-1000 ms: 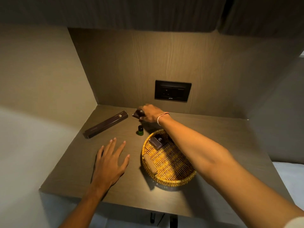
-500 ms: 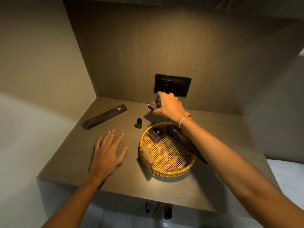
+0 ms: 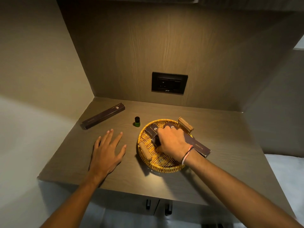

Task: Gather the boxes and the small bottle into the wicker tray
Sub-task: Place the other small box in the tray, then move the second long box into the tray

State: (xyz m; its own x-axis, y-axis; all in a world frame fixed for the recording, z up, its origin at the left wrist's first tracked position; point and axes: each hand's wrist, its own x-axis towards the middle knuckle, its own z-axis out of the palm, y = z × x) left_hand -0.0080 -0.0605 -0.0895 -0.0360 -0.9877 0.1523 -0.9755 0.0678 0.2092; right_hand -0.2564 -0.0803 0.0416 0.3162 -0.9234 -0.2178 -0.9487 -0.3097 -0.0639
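Observation:
A round wicker tray point(image 3: 162, 164) with two wooden handles sits on the brown counter. My right hand point(image 3: 172, 142) is down inside it, fingers closed around a small dark box point(image 3: 156, 141). Another small dark box point(image 3: 152, 130) lies in the tray behind it. A long dark box point(image 3: 198, 144) marked "Dental Kit" rests across the tray's right rim. On the counter, left of the tray, stands a small green bottle point(image 3: 137, 121) with a black cap. Further left lies a second long dark box point(image 3: 103, 116). My left hand point(image 3: 107, 149) lies flat on the counter, fingers spread, holding nothing.
A black wall socket point(image 3: 169, 83) sits on the wooden back panel above the tray. A side wall closes the counter at the left. The counter's front edge point(image 3: 115, 186) runs just below my wrists, with dark cabinet handles point(image 3: 148, 204) beneath.
My right hand has carried the small dark box from the back of the counter near the socket down into the tray. My left hand has stayed flat on the counter.

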